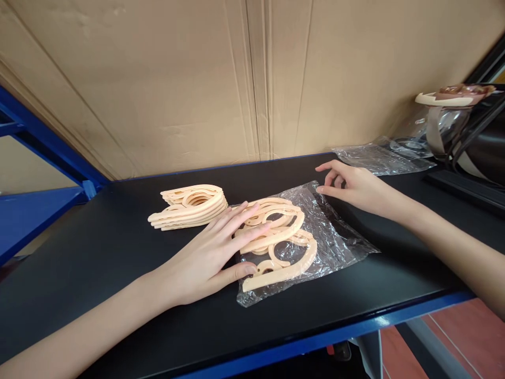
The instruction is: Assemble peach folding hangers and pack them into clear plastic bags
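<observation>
My left hand (213, 252) lies flat with fingers stretched out over a loose pile of pale peach plastic hooked pieces (282, 247). The pile rests on a clear plastic bag (339, 242) spread on the black tabletop (98, 252). My right hand (351, 184) is at the bag's far corner, fingers apart, fingertips touching the plastic edge. A neat stack of the same peach pieces (191, 206) sits left of the bag, just beyond my left hand's fingertips.
A cardboard wall (236, 79) stands behind the table. More crumpled clear bags (379, 158) lie at the back right beside a dark machine (473, 137) carrying a peach piece (445, 98). Blue shelf framing (43, 152) runs along the left and front edges.
</observation>
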Demonstrator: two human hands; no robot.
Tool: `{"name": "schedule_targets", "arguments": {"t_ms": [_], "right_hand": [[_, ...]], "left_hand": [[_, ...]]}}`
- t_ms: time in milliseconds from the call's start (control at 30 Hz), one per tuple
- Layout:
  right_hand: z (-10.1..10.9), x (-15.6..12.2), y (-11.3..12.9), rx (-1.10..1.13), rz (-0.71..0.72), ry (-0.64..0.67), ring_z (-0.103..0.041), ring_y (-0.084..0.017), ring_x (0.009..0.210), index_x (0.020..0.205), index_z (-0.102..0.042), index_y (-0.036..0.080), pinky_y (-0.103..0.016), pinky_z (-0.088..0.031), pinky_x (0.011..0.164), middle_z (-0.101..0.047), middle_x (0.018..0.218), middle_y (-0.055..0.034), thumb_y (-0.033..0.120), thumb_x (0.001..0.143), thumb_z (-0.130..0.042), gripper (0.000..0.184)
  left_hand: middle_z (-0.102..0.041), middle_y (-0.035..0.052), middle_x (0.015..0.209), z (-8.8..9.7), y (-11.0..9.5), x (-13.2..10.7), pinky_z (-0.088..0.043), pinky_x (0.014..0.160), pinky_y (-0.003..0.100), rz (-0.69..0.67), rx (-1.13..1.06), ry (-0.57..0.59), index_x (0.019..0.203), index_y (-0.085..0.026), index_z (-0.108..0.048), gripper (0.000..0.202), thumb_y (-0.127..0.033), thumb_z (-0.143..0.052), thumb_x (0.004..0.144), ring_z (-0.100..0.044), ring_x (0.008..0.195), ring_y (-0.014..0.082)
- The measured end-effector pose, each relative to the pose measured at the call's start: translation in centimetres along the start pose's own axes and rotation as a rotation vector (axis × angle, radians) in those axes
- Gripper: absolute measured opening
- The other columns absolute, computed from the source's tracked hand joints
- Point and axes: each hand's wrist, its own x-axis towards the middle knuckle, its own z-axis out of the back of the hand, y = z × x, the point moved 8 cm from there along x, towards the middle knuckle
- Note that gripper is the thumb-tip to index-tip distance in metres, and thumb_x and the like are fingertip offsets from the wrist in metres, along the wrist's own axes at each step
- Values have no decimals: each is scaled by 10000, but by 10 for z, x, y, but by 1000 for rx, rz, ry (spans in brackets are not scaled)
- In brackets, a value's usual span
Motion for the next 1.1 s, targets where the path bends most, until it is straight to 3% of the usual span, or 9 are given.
{"name": "schedule_targets", "arguments": {"t_ms": [100,267,400,533,667,767,867,967,1100], "right_hand": [[1,2,-12,2,-91,-8,-615,-200,766,1209,-513,215,-361,-478,719,-663,956,-53,542,791,-607,538],[-22,2,-24,350,-266,114,-609,-158,668,1303,-414,217,-291,-478,517,-612,1130,-121,474,711,-718,713],[-30,0,-23,479,-278,199,-512,-113,575,1340,-354,227,-247,-402,481,-655,882,-38,390,714,-735,750],[-30,-3,-16,461,-214,290,-485,-123,593,1334,-370,223,-246,-376,528,-588,654,41,339,772,-676,650],[-19,-2,1,527,-112,218,-474,-124,595,1317,-412,238,-252,-366,547,-526,605,66,256,773,-643,591],[-16,-3,11,551,-60,156,-440,-112,569,1307,-447,231,-257,-351,546,-524,610,64,217,781,-620,554],[-18,-5,20,620,-2,146,-469,-112,595,1297,-467,227,-263,-390,587,-511,611,67,277,820,-638,509],[-17,-7,27,688,76,141,-524,-119,652,1310,-455,225,-288,-446,680,-543,652,56,347,857,-636,503],[-16,-12,41,711,180,182,-602,-156,796,1321,-438,218,-361,-469,835,-638,783,1,327,945,-501,396]], "left_hand": [[-242,21,1580,6,-15,9,-213,1179,493,-90,13,-24,1507,-314,-245,545,-497,-331,1000,-192,1457,276],[-271,67,1569,-4,-26,39,-238,1174,464,-141,58,45,1482,-220,-328,595,-517,-411,973,-184,1457,276],[-331,103,1538,-14,-26,65,-243,1165,478,-114,38,44,1430,-151,-413,575,-518,-346,993,-185,1456,274],[-428,99,1477,-18,-30,76,-325,1126,443,-109,-11,36,1389,-155,-463,548,-514,-393,981,-334,1388,255],[-500,119,1401,-16,-40,75,-366,1090,441,-169,39,-7,1324,-136,-531,454,-414,-468,971,-432,1303,271],[-525,148,1363,-16,-46,73,-386,1066,466,-210,88,-52,1247,-126,-593,375,-339,-467,966,-449,1281,298],[-505,159,1384,-16,-49,72,-404,1050,474,-226,93,-83,1234,-141,-609,358,-325,-453,968,-438,1293,305],[-495,162,1391,-18,-48,71,-408,1046,478,-229,82,-86,1263,-149,-599,365,-304,-456,964,-436,1292,309],[-486,152,1400,-18,-47,70,-399,1052,490,-227,56,-88,1305,-166,-571,386,-279,-449,956,-434,1290,311]]}}
